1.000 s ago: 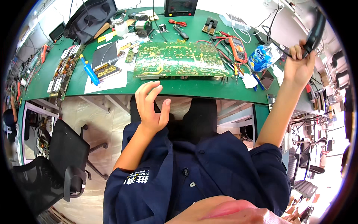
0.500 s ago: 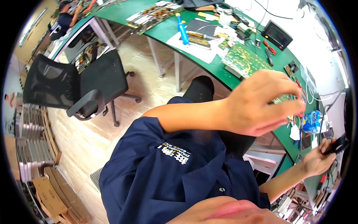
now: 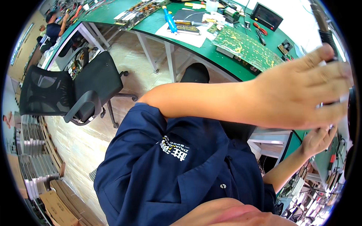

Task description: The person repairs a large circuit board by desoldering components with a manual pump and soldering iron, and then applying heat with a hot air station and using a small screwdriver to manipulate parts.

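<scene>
My left hand [image 3: 298, 90] reaches across to the right with its back toward me and its fingers stretched and spread. Its uppermost finger lies at the lower end of a dark rod-like thing [image 3: 326, 37]; whether they touch I cannot tell. Below it my right hand [image 3: 318, 142] is raised with fingers bent together, their tips partly hidden by my left hand. What they hold, if anything, I cannot make out. Beyond my left wrist, a green circuit board [image 3: 247, 47] lies on the green workbench [image 3: 151, 27].
Farther along the bench are a blue tube-shaped tool [image 3: 169, 19], a dark screen [image 3: 266, 16], red leads [image 3: 260, 28] and another populated board [image 3: 141, 12]. A black office chair [image 3: 96, 81] stands at left, with stacked panels and cardboard [image 3: 56, 207] behind. A person [image 3: 55, 26] sits at the far-left bench.
My left hand has moved right and its curled fingers have spread. My right hand has moved up and left; the black object it held no longer shows there. The view has shifted slightly.
</scene>
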The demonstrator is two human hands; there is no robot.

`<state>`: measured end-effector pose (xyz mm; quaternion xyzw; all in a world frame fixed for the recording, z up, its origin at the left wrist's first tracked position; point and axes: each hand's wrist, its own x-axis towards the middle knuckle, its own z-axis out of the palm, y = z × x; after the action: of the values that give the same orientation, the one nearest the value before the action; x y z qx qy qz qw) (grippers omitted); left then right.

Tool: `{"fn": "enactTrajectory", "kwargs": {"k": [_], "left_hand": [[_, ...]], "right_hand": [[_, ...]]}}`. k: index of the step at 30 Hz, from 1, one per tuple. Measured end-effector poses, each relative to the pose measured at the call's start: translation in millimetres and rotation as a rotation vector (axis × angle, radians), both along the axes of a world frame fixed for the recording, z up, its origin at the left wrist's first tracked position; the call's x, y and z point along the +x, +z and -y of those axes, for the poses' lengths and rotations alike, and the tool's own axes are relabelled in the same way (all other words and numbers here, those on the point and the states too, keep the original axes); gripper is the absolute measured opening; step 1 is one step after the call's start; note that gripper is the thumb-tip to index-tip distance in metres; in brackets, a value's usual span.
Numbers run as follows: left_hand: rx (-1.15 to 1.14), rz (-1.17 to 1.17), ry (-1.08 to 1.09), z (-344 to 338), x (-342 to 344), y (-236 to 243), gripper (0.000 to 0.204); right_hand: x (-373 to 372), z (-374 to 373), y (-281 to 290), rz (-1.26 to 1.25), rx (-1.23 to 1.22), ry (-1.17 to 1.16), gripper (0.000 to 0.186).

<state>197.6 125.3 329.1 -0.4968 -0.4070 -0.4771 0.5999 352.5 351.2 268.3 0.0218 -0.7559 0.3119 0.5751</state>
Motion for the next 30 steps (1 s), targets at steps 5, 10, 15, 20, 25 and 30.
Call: {"fn": "enactTrajectory", "kwargs": {"k": [5,10,15,20,25,30], "left_hand": [[-0.197,0.112,0.044,17.5,-13.9,-24.4,0.039],[-0.476,0.264,0.143,39.7,-34.7,-47.2,0.063],[-0.482,0.311,0.209,47.2,-65.8,-65.0,0.061],[-0.517,0.41,0.239,52.9,-97.9,-78.4,0.05],[-0.466,0.699,0.08,53.5,-130.3,-85.3,0.035],[-0.494,0.98,-0.304,40.8,-147.4,-85.1,0.034]], "right_hand": [[-8.8,56.9,11.8,0.144,-0.026,-0.174,0.046],[-22.6,85.3,29.0,0.264,0.264,-0.023,0.047],[-43.8,110.8,40.6,0.37,0.492,0.032,0.051],[-67.4,55.4,47.6,0.294,0.548,-0.02,0.05],[-113.4,-101.9,57.1,0.111,0.159,-0.569,0.064],[-165.8,-200.3,45.9,0.175,-0.166,-0.327,0.052]]}}
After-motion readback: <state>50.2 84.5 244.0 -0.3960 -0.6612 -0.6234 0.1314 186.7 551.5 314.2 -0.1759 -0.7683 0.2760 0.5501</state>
